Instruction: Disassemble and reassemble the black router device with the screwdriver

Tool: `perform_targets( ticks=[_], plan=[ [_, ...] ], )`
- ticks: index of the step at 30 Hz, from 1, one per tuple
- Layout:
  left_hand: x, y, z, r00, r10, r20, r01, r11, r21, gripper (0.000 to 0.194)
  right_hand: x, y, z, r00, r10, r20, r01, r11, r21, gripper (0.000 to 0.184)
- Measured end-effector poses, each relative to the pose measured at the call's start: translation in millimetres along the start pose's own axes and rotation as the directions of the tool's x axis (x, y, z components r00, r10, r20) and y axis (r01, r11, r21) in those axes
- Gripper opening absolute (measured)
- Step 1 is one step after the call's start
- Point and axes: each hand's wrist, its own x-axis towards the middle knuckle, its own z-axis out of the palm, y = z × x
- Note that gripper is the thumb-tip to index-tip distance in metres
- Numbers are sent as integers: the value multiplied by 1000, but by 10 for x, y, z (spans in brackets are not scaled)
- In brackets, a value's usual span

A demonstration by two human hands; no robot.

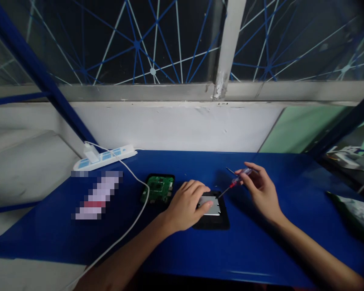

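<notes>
A black device shell (217, 221) with a silver metal plate (212, 205) inside lies on the blue table (248, 250). My left hand (186, 205) rests on its left part, fingers curled down onto the plate. My right hand (261, 188) pinches a small screwdriver (235, 182) with a red and clear handle. Its tip points down at the plate's upper right corner. Left of the shell lies a green circuit board (158, 189) in a black frame.
A white power strip (104, 157) with a plugged charger sits at the table's back left. Its white cable (133, 226) runs forward past the board. A blurred patch (97, 196) lies at the left. Bags (356, 210) are at the right edge.
</notes>
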Motion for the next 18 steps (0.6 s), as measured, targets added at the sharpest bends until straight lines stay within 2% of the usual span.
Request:
perform_targets(
  ticks=[3,7,10,18],
  plan=[
    [-17,89,82,998,-9,61,9,1000,-4,40,-25,22,-73,999,48,-6,-48,999,3,37],
    [-75,153,175,996,-5,93,6,1000,-20,64,-93,18,-62,995,93,32,-93,996,5,38],
    [-107,154,185,995,-6,98,10,999,-33,66,-141,7,-25,993,96,75,-97,995,6,37],
    [-96,126,159,996,-3,93,8,999,-54,55,-159,39,6,990,91,109,-92,996,6,37]
  ],
)
